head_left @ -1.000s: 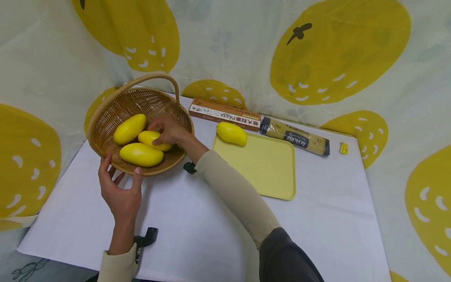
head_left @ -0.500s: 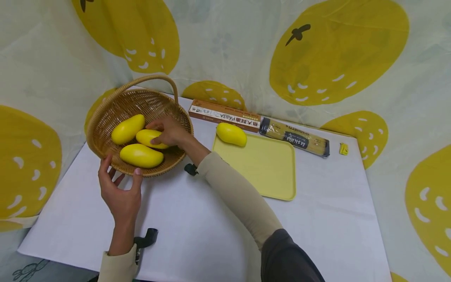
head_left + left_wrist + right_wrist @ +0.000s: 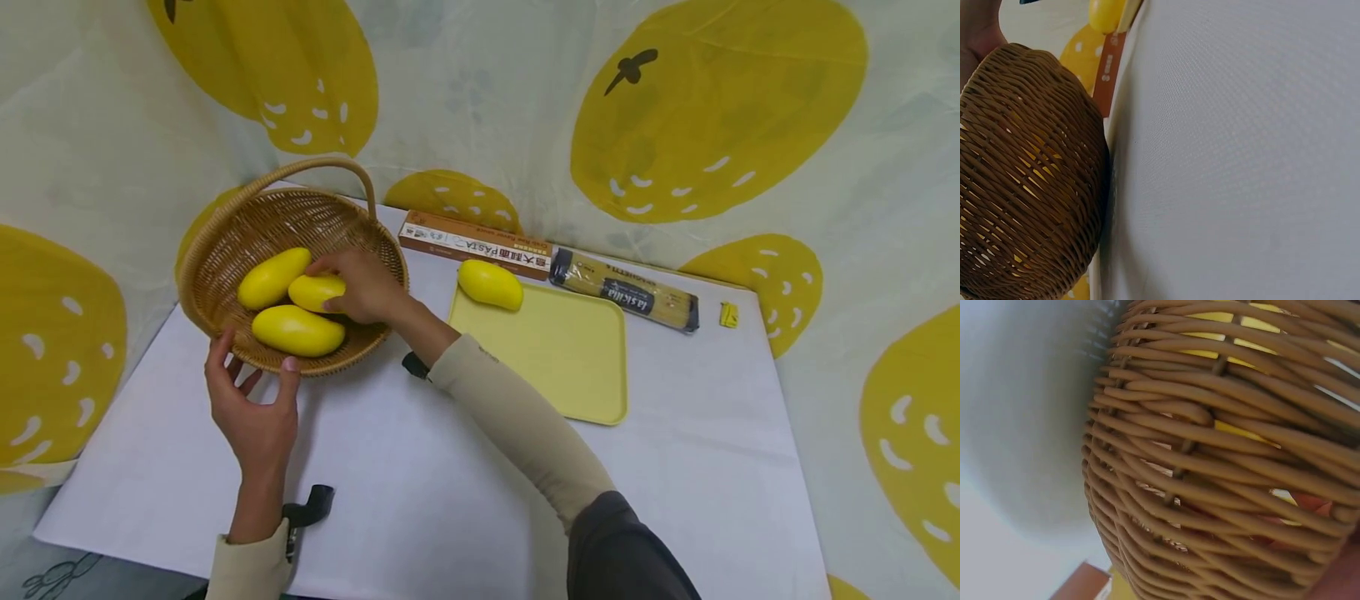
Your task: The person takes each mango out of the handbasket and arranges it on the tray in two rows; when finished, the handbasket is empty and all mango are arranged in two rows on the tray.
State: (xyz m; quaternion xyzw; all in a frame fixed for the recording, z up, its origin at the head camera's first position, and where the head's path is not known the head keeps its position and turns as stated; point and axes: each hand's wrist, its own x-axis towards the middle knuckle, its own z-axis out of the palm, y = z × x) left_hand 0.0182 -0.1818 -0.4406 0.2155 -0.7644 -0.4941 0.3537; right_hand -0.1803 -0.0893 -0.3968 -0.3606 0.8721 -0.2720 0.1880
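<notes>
A wicker basket (image 3: pixel 300 218) with an arched handle leans towards the person at the table's back left; yellow mangoes lie in it. My left hand (image 3: pixel 255 421) holds its near rim, thumb and fingers spread along the edge. Inside, my right hand (image 3: pixel 363 287) grips the middle mango (image 3: pixel 311 293), covering its right end. One mango (image 3: pixel 273 277) lies behind it to the left, another (image 3: pixel 297 331) in front. Woven wall of the basket (image 3: pixel 1029 169) fills the left side of the left wrist view. Close weave of the basket (image 3: pixel 1222 462) hides most of the right hand in the right wrist view.
Right of the basket lies a yellow tray (image 3: pixel 555 358) with one mango (image 3: pixel 491 284) on its back left corner. Behind it are a pasta box (image 3: pixel 476 243) and a spaghetti packet (image 3: pixel 626 290). A small yellow packet (image 3: pixel 729 314) sits near the right edge.
The gripped mango has shifted slightly left, and the right hand covers more of it. My right forearm has swung a little to the right. The left hand keeps its place on the rim.
</notes>
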